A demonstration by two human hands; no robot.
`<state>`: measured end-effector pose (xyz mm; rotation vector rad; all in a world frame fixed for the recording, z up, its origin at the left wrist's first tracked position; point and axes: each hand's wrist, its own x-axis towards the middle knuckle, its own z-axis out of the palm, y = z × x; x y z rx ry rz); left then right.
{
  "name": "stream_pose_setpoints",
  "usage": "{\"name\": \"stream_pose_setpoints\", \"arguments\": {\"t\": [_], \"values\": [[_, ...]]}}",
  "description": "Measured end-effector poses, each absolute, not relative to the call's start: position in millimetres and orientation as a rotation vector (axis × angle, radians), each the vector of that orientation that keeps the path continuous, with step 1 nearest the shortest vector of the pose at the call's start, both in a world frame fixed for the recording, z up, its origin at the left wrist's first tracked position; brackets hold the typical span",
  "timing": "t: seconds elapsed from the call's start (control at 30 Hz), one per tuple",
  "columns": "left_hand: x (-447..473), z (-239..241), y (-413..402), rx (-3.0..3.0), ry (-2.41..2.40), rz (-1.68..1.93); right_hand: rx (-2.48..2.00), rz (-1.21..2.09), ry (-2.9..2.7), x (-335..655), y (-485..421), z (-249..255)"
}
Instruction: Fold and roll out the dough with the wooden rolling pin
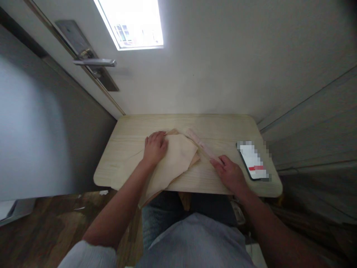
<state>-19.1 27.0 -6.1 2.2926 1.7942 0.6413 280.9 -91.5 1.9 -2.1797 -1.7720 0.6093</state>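
Note:
On the small table lies a beige, irregularly cut sheet (175, 156), its near corner hanging over the front edge. It looks like cloth or thin leather, with darker tan layers showing beneath its right side. My left hand (156, 147) lies over the upper left part of the sheet, fingers extended and pressed on it. My right hand (230, 171) is closed around the near end of a long, narrow, pale pinkish strip (203, 144). The strip slants up and left, its far end beside the sheet's upper right edge. What the strip is made of I cannot make out.
A phone (252, 160) with a lit screen lies on the right of the light wooden table (131, 124). The table stands against a white door with a metal handle (95, 62) and a bright window (136, 22). Grey panels flank it; my legs are beneath.

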Motion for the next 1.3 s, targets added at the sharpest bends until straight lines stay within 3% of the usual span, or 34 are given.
{"name": "stream_pose_setpoints", "arguments": {"t": [0.3, 0.6, 1.3], "values": [[-36, -3, 20, 2.187, 1.757, 0.964, -1.961, 0.415, -2.199, 227, -62, 16], [3, 0, 47, 2.403, 1.778, 0.477, -2.233, 0.150, -2.141, 209, -65, 15], [60, 5, 116, 2.492, 1.622, 0.304, -2.198, 0.323, -2.097, 239, -39, 6]]}}
